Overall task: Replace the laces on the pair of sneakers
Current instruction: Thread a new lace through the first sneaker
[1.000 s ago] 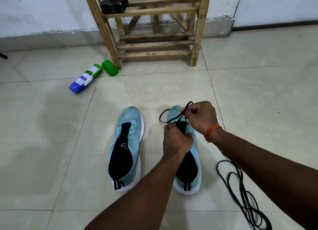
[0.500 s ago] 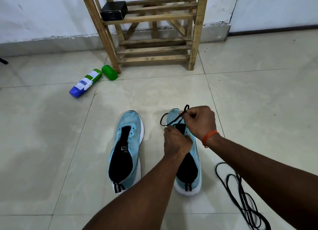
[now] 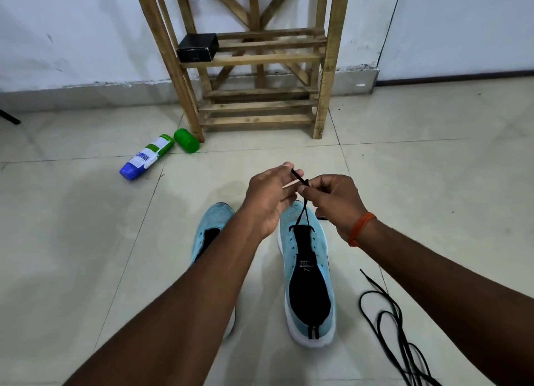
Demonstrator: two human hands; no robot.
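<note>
- Two light-blue sneakers stand on the tiled floor, toes pointing away from me. My left forearm covers part of the left sneaker.
- A black lace runs through the front eyelets of the right sneaker and rises to my hands above its toe.
- My right hand pinches the lace between thumb and forefinger.
- My left hand has its fingers mostly stretched. The lace tip lies at their ends, and I cannot tell whether they grip it.
- A second lace lies loose on the floor, right of the shoe.
- Beyond are a spray bottle, a green cap and a wooden rack.
</note>
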